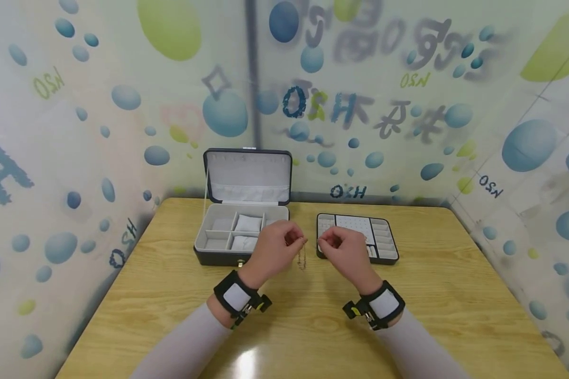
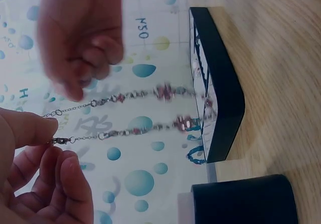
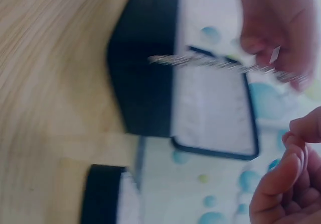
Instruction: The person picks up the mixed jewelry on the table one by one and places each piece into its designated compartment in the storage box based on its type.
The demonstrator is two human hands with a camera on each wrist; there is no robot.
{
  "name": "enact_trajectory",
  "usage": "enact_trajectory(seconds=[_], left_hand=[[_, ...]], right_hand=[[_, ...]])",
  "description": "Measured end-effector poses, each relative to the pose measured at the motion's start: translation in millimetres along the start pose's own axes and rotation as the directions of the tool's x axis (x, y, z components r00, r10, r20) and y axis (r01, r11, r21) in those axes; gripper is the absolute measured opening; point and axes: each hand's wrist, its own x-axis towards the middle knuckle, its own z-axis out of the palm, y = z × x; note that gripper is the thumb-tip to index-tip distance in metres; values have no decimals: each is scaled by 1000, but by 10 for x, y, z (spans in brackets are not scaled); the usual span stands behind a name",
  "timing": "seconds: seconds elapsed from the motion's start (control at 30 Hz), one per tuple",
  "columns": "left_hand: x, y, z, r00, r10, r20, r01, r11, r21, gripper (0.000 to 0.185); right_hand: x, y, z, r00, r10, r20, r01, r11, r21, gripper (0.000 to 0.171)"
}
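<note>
My left hand (image 1: 276, 248) pinches the clasp end of a beaded bracelet (image 1: 302, 259) between thumb and forefinger. Silver and reddish beads (image 2: 165, 92) hang down from it in two strands, with thin chain at the top. My right hand (image 1: 348, 255) is a short way to the right, thumb and forefinger tips together. In the right wrist view this hand (image 3: 291, 179) shows nothing between its fingertips, and its other fingers are curled. Behind the left hand stands a dark jewelry box (image 1: 218, 258), lid up. A jewelry tray (image 1: 386, 260) lies behind the right hand.
The box has pale compartments, two of them with white cushions (image 1: 248, 223). Its raised lid (image 1: 248, 176) is near the patterned wall (image 1: 384, 131). Ring rows and slots fill the tray. Everything stands on a wooden table (image 1: 455, 295).
</note>
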Motion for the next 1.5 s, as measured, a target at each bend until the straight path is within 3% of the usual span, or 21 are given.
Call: enact_trajectory(seconds=[0.2, 0.5, 0.8, 1.17, 1.5], left_hand=[[31, -27, -51, 1000, 3, -9, -3, 1000, 0, 13], [42, -60, -112, 999, 20, -42, -19, 1000, 23, 12], [77, -152, -179, 999, -23, -46, 25, 999, 42, 11], [101, -215, -295, 997, -51, -58, 52, 998, 31, 13], [211, -308, -417, 990, -103, -94, 107, 994, 30, 9]], right_hand=[[142, 133, 154, 996, 85, -11, -85, 996, -33, 5], [338, 109, 378, 996, 88, -32, -89, 995, -36, 5], [568, 155, 685, 989, 147, -32, -148, 989, -8, 15], [835, 156, 884, 996, 85, -17, -86, 996, -15, 31], [1106, 221, 1050, 993, 79, 84, -64, 983, -171, 55]])
